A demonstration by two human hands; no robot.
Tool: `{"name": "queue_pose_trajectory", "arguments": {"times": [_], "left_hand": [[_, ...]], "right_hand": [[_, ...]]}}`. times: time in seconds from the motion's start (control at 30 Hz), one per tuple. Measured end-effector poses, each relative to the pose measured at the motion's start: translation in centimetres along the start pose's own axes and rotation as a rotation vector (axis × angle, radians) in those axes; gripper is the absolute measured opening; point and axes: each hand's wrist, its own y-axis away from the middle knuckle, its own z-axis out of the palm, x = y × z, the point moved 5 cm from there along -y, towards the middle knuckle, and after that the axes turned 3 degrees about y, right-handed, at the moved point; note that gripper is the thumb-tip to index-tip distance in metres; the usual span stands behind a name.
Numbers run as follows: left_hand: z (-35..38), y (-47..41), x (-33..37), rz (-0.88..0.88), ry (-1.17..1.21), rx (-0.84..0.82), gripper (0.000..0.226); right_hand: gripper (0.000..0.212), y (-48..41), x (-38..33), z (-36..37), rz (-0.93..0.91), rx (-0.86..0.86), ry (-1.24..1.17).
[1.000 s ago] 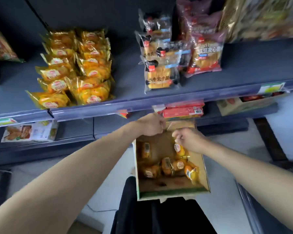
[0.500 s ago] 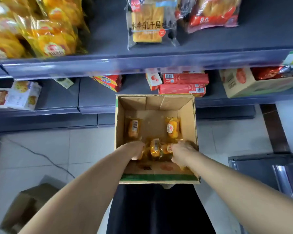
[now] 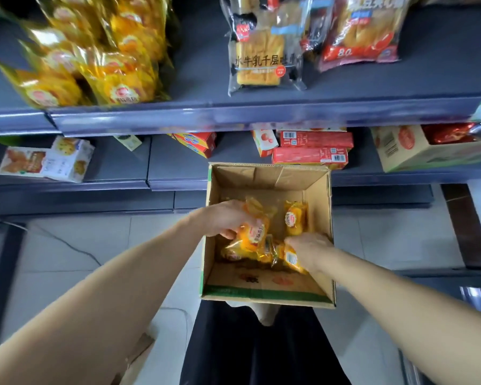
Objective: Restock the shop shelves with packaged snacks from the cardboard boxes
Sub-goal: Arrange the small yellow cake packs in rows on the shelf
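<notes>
— Reaching into the cardboard box (image 3: 270, 176), both of them?
— Yes. The left grip (image 3: 222, 218) curls round a yellow snack packet (image 3: 254, 234) near the box's middle. The right grip (image 3: 308, 247) pinches a second packet (image 3: 291, 258) close to the right wall.
— Anything loose in there?
— A lone packet (image 3: 295, 219) lies further back, and a few more bunch between the two hands.
— And the shelf?
— Yellow snack bags (image 3: 109, 79) crowd the upper shelf (image 3: 206, 112) at left, with a toast bag (image 3: 264, 62) well to their right.
</notes>
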Motion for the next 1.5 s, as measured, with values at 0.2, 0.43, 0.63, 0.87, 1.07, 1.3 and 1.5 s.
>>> {"name": "queue_pose_trajectory", "arguments": {"times": [0.2, 0.43, 0.63, 0.87, 1.07, 1.3, 1.5], "left_hand": [[-3.3, 4.9, 4.5, 0.122, 0.277, -0.037, 0.040], [-7.3, 14.4, 10.7, 0.343, 0.281, -0.117, 0.072], [-12.0, 19.4, 13.1, 0.490, 0.261, -0.049, 0.084], [-16.2, 22.2, 14.2, 0.600, 0.400, 0.008, 0.054], [-19.1, 23.2, 14.0, 0.612, 0.498, 0.093, 0.021], [-22.8, 23.0, 12.4, 0.619, 0.539, 0.137, 0.028], [-24.8, 22.0, 11.2, 0.599, 0.554, 0.155, 0.034]], "right_hand": [[0.044, 4.9, 1.9, -9.4, -0.104, 0.209, -0.505], [0.026, 13.7, 1.4, -19.1, -0.270, 0.551, -0.893], [0.012, 18.3, -0.3, -25.4, -0.315, 0.831, -0.882], [0.041, 18.3, -2.6, -30.7, -0.402, 0.675, -1.137], [0.031, 17.3, -5.1, -36.0, -0.387, 0.725, -1.194], [0.013, 14.1, -7.6, -39.4, -0.274, 0.525, -1.191], [0.019, 11.3, -9.7, -39.4, -0.277, 0.343, -1.270]]}}
